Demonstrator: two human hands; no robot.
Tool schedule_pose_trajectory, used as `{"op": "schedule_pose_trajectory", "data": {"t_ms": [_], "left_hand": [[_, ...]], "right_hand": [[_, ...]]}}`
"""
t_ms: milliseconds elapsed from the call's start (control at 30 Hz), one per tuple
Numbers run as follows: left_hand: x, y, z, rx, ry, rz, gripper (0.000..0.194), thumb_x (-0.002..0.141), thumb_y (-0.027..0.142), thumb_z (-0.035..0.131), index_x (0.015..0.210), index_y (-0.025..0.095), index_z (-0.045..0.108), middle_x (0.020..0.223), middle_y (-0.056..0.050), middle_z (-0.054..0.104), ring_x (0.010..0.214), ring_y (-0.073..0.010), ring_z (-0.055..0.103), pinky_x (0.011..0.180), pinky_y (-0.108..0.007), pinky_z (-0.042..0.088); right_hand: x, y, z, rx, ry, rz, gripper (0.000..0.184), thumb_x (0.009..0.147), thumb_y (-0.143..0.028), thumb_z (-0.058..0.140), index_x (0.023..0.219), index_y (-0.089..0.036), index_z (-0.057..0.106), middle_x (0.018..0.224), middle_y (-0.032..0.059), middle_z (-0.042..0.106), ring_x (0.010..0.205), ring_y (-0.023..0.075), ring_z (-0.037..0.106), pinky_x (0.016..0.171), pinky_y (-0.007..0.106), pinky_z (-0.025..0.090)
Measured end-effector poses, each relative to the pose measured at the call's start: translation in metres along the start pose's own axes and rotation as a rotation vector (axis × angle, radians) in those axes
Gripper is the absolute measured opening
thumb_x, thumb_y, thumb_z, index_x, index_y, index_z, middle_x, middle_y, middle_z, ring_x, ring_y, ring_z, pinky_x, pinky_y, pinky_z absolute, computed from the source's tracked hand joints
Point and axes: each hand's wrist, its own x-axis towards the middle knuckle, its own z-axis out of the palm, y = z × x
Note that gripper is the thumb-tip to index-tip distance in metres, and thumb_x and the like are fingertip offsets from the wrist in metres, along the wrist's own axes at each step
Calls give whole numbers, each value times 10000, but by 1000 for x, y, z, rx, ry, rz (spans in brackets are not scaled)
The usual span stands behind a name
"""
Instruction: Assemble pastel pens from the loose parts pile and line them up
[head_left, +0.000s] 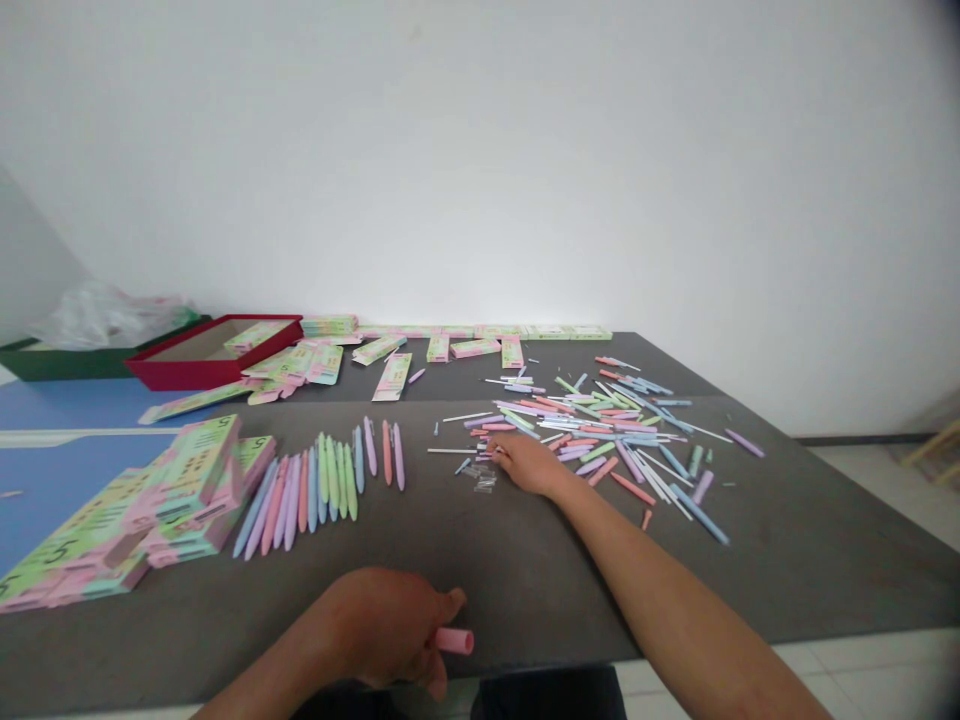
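My left hand [390, 625] rests at the near table edge, its fingers closed round a short pink pen barrel [455, 640] that sticks out to the right. My right hand [525, 462] reaches out across the grey table [465, 560], palm down. Its fingertips press on small parts at the left edge of a scattered heap of pastel pen parts [607, 430]. A few tiny clear springs [482, 478] lie just left of that hand. Whether the fingers pinch anything is hidden.
A row of assembled pastel pens [322, 485] lies left of centre. Stacks of green and pink flat boxes [150, 505] sit at the near left, with more along the back edge [465, 345]. A red tray [206, 350] and a green tray [67, 355] stand back left.
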Motion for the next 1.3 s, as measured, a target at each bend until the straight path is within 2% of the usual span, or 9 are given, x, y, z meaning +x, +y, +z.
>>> {"op": "schedule_pose_trajectory", "data": {"t_ms": [67, 200, 467, 700, 933, 1067, 1300], "left_hand": [[0, 0, 1, -7, 0, -3, 668, 718, 349, 679, 1354, 228, 513, 960, -146, 744, 870, -360, 687, 670, -406, 527], [2, -4, 3, 1, -13, 15, 665, 725, 364, 650, 1361, 238, 502, 962, -150, 742, 870, -357, 684, 649, -402, 518], [4, -6, 3, -9, -15, 22, 690, 725, 454, 672, 1361, 247, 504, 971, -162, 737, 882, -380, 681, 658, -425, 528], [2, -3, 1, 7, -20, 19, 649, 740, 423, 676, 1346, 248, 520, 966, -143, 741, 879, -355, 688, 666, -404, 538], [4, -6, 4, -12, -9, 50, 673, 756, 424, 676, 1373, 229, 491, 997, -170, 729, 914, -398, 669, 683, -469, 534], [4, -4, 5, -16, -11, 18, 670, 757, 397, 673, 1377, 227, 484, 1015, -182, 723, 922, -406, 665, 700, -488, 523], [3, -3, 4, -31, -18, 36, 673, 753, 397, 680, 1373, 218, 489, 1005, -171, 729, 916, -381, 675, 728, -460, 533]], "right_hand": [[0, -1, 2, 4, -4, 1, 196, 924, -250, 447, 1076, -208, 564, 994, 61, 668, 900, 190, 580, 714, 262, 337], [0, -3, 3, 2, -16, 1, 180, 930, -239, 413, 1019, -195, 563, 920, 71, 661, 848, 197, 577, 686, 269, 326], [0, -1, 4, 30, -22, -27, 132, 915, -262, 462, 970, -219, 574, 931, 43, 659, 864, 188, 576, 701, 257, 333], [2, 6, 5, 35, -23, -33, 140, 916, -223, 433, 954, -203, 566, 928, 49, 650, 849, 176, 563, 710, 252, 338], [1, 8, 5, 25, -29, -42, 115, 906, -220, 460, 939, -191, 566, 893, 52, 639, 815, 171, 543, 683, 247, 323], [1, 8, 4, 25, -29, -54, 116, 909, -231, 458, 947, -189, 560, 909, 55, 638, 819, 171, 539, 678, 248, 319], [1, 9, 5, 16, -25, -66, 131, 908, -231, 440, 946, -198, 561, 908, 48, 639, 809, 176, 536, 671, 255, 318]]}}
